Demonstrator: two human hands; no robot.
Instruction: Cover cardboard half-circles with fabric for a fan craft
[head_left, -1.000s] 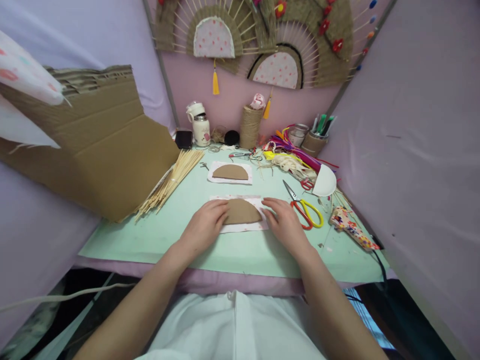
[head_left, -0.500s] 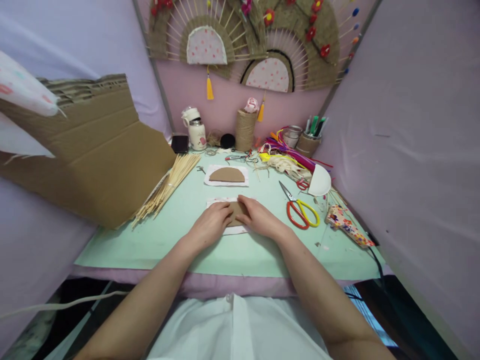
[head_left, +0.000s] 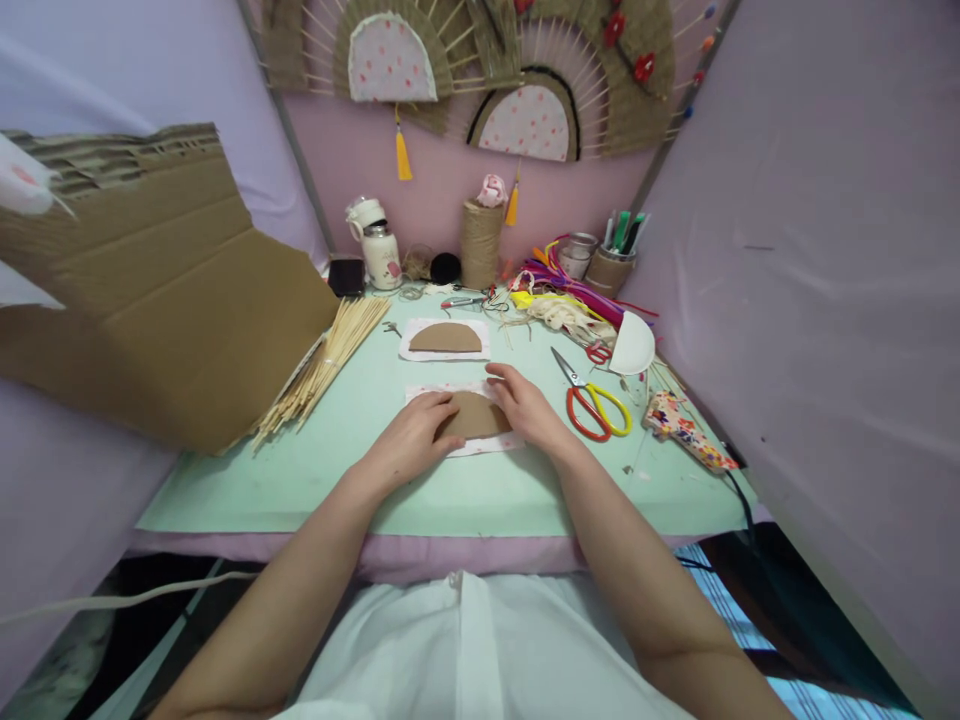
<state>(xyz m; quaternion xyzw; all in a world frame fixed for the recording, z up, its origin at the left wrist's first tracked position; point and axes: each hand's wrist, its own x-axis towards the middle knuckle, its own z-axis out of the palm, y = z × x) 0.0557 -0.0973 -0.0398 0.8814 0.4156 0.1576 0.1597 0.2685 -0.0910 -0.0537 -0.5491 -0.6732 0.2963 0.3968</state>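
Observation:
A half-round piece of cardboard [head_left: 478,416] lies on a white, pink-spotted piece of cloth [head_left: 469,450] in front of me. My left hand [head_left: 417,432] rests flat on the left end of the cardboard, fingers stretched out and thumb along its lower edge. On the right, my right hand [head_left: 523,402] touches the other end, its fingers spread and lifted a little. Behind them, a second cardboard half-round [head_left: 447,338] lies on its own white cloth [head_left: 405,350], untouched.
Scissors [head_left: 592,400] with red and yellow handles lie right of my hands, near a flower-patterned glue gun [head_left: 686,428]. Bamboo sticks [head_left: 330,365] and a big cardboard sheet [head_left: 187,310] are at left. A bottle [head_left: 381,255] and twine roll [head_left: 480,243] stand behind.
My hands have moved apart, the right one outward, so more of the cardboard half-round shows between them. The camera view has shifted slightly.

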